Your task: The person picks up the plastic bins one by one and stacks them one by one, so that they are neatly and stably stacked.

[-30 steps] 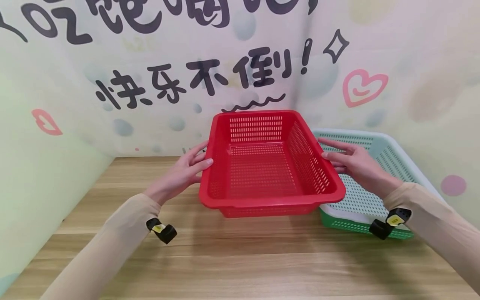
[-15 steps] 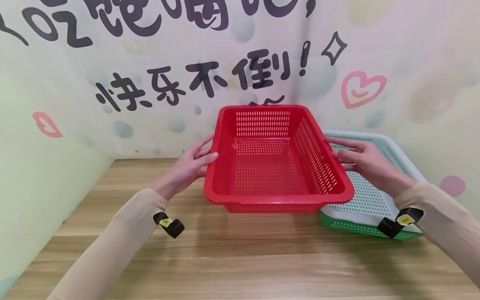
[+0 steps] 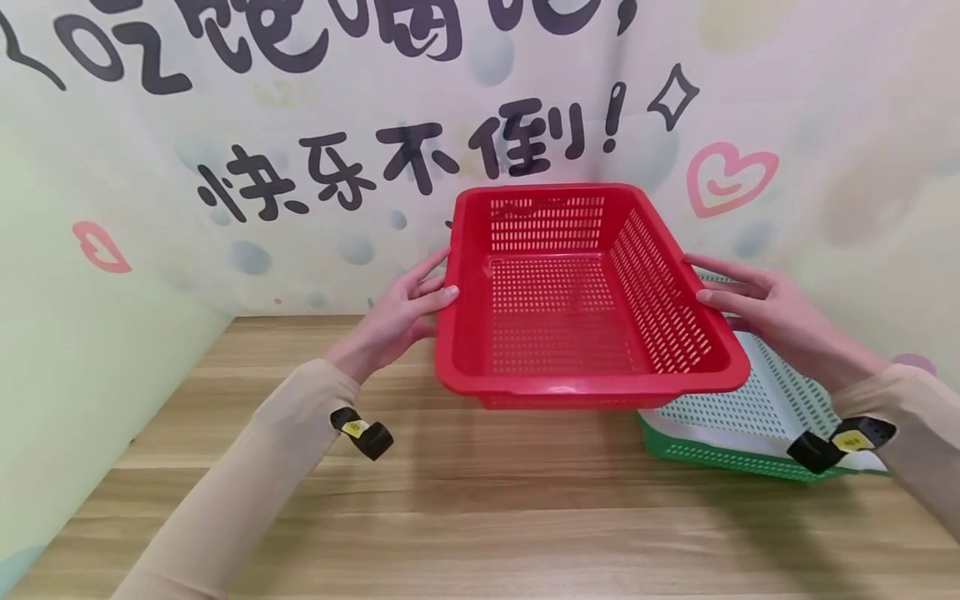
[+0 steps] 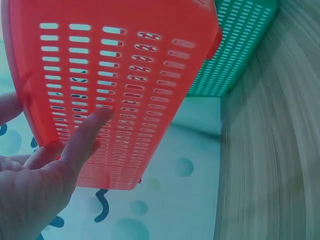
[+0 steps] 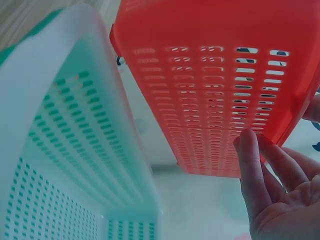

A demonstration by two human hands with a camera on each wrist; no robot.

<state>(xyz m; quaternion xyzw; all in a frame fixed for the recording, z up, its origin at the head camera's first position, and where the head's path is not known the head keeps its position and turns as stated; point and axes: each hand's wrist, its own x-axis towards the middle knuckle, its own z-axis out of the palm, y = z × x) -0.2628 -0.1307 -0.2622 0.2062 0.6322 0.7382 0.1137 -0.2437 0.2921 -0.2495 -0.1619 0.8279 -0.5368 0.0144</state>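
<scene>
Both hands hold a red plastic basket point(image 3: 555, 333) up above the table, its slotted inside facing the head view. My left hand point(image 3: 401, 312) grips the left rim, thumb over the edge and fingers against the outer wall. On the opposite rim, my right hand point(image 3: 780, 312) grips the same way. In the left wrist view, fingers of the left hand point(image 4: 55, 170) press the slotted side of the red basket point(image 4: 120, 80). The right wrist view has the right hand point(image 5: 280, 180) on the other slotted side of the basket point(image 5: 210, 95).
A white basket point(image 3: 757, 383) nested in a green basket point(image 3: 727, 454) stands on the wooden table point(image 3: 480, 533) at the right, partly behind the right hand and the red basket. A printed cloth wall point(image 3: 337, 267) rises behind the table.
Both hands have carried the red basket up and to the right, so it now overlaps more of the white basket in the head view. The white and green baskets stayed in place.
</scene>
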